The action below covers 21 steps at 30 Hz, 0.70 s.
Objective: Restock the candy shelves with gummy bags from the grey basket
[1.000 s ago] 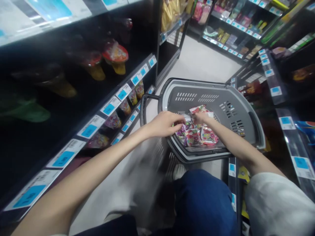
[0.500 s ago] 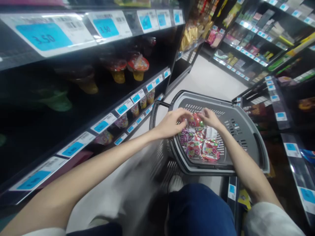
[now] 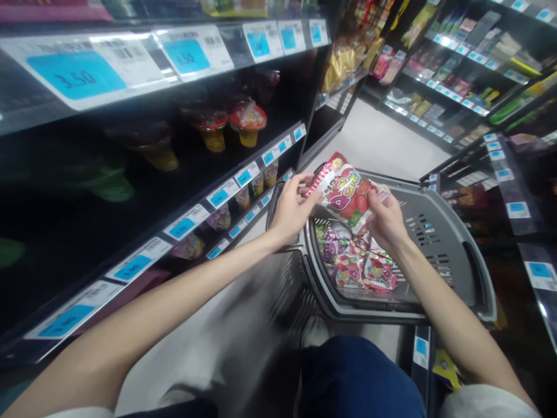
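Observation:
Both my hands hold one red and white snack packet (image 3: 343, 188) above a grey shopping basket (image 3: 439, 244). My left hand (image 3: 292, 208) pinches the packet's left end. On its right side my right hand (image 3: 385, 219) is closed. Several more bright snack packets (image 3: 352, 264) lie in the bottom of the basket, just under the raised one. The basket's black handle (image 3: 272, 203) shows behind my left hand.
A dark shelf unit with blue price tags (image 3: 187, 220) runs along the left, holding jelly cups (image 3: 248, 122). More stocked shelves (image 3: 456, 75) stand at the back and right. Pale aisle floor (image 3: 374, 139) lies ahead. My knee in blue trousers (image 3: 357, 377) is below the basket.
My hands went from sorting among the packets in the basket to lifting one packet up out of it. The view tilted upward, showing more of the upper shelf.

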Each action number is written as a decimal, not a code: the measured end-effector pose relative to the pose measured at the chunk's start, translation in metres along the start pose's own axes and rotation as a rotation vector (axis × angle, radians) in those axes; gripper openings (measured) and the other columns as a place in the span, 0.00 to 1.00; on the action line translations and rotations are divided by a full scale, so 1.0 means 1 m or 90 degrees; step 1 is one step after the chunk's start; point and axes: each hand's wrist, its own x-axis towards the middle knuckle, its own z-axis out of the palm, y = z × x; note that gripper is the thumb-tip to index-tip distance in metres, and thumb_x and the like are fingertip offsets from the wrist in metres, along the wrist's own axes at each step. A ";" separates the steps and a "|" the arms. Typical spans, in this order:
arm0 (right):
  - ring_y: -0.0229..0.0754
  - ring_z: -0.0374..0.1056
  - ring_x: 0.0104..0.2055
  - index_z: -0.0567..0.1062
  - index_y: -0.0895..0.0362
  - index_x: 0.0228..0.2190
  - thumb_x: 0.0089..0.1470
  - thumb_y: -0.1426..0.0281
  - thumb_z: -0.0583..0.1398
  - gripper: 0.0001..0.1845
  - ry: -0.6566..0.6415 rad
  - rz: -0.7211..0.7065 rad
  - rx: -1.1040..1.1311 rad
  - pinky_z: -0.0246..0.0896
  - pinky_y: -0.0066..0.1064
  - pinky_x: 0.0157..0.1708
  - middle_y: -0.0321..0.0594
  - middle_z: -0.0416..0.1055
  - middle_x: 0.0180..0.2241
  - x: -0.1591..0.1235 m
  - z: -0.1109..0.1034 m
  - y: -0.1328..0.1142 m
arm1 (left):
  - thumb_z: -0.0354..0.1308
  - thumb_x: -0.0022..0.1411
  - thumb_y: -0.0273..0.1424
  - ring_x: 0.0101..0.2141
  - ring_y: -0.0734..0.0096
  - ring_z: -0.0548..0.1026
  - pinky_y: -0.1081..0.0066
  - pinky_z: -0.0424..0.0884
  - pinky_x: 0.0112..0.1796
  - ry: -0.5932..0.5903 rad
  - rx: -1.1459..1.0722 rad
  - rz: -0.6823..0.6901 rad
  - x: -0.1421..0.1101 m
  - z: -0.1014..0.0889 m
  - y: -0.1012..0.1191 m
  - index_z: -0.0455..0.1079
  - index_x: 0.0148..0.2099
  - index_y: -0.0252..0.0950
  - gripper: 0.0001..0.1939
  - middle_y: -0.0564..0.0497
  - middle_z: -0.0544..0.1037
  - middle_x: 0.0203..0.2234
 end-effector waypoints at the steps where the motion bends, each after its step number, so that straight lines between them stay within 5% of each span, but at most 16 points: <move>1: 0.51 0.72 0.50 0.62 0.48 0.38 0.51 0.41 0.62 0.27 -0.005 -0.001 0.016 0.75 0.44 0.40 0.42 0.73 0.46 -0.002 0.002 0.000 | 0.63 0.61 0.35 0.47 0.69 0.75 0.68 0.73 0.47 0.022 -0.028 -0.019 0.001 -0.001 -0.001 0.67 0.54 0.37 0.20 0.45 0.73 0.52; 5: 0.45 0.74 0.36 0.64 0.49 0.33 0.46 0.48 0.70 0.26 -0.074 0.046 0.075 0.75 0.40 0.33 0.36 0.73 0.35 -0.007 0.004 0.003 | 0.63 0.61 0.32 0.39 0.71 0.77 0.69 0.75 0.43 0.056 -0.172 -0.111 0.004 -0.004 0.000 0.69 0.47 0.35 0.13 0.48 0.79 0.38; 11: 0.44 0.74 0.28 0.77 0.54 0.33 0.37 0.61 0.76 0.22 -0.278 0.103 -0.029 0.74 0.37 0.29 0.37 0.77 0.29 -0.017 0.009 0.001 | 0.67 0.58 0.36 0.35 0.73 0.77 0.69 0.75 0.41 0.118 -0.263 -0.098 0.003 -0.005 0.008 0.68 0.42 0.36 0.15 0.51 0.79 0.34; 21: 0.48 0.74 0.30 0.81 0.52 0.31 0.36 0.57 0.76 0.20 -0.243 -0.041 -0.165 0.74 0.41 0.32 0.37 0.79 0.31 -0.020 0.012 -0.010 | 0.70 0.56 0.39 0.38 0.72 0.77 0.67 0.74 0.45 0.121 -0.287 -0.113 0.004 -0.006 0.008 0.69 0.41 0.35 0.18 0.51 0.79 0.35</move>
